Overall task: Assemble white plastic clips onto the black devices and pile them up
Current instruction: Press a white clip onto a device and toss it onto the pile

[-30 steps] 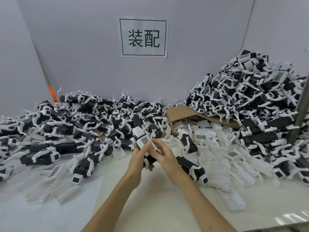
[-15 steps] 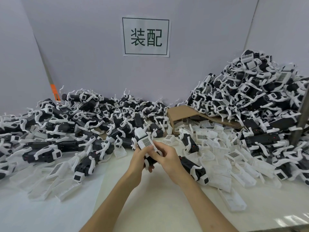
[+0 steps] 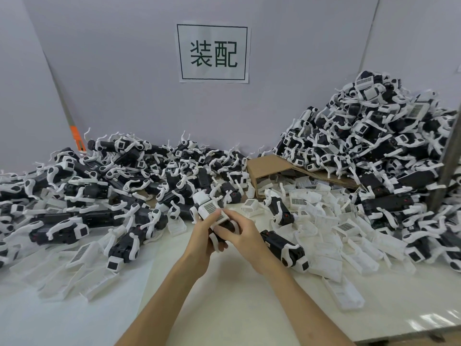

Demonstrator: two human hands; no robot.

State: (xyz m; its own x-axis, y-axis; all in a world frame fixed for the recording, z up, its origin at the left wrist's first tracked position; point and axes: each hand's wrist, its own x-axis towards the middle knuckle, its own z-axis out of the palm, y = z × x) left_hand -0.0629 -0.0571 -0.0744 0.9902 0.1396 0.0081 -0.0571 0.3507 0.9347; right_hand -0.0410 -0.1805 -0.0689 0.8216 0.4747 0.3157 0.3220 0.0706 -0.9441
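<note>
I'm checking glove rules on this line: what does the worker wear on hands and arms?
Nothing visible. The left hand and right hand are ungloved; the left forearm and right forearm are bare to the frame edge, with no sleeves, watch or wristband.

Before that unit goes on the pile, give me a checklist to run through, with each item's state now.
1. Grip on the black device: left hand and right hand both hold it above the table. Ok.
2. White clip on it: it sits over the far end, but whether it is fully snapped home: cannot tell.
3. Right pile: tall and steep, though it probably takes one more. Ok.
4. Loose clips for the next unit: many lie beside the right hand. Ok.
5. Bare table in front to work over. Ok.
</note>
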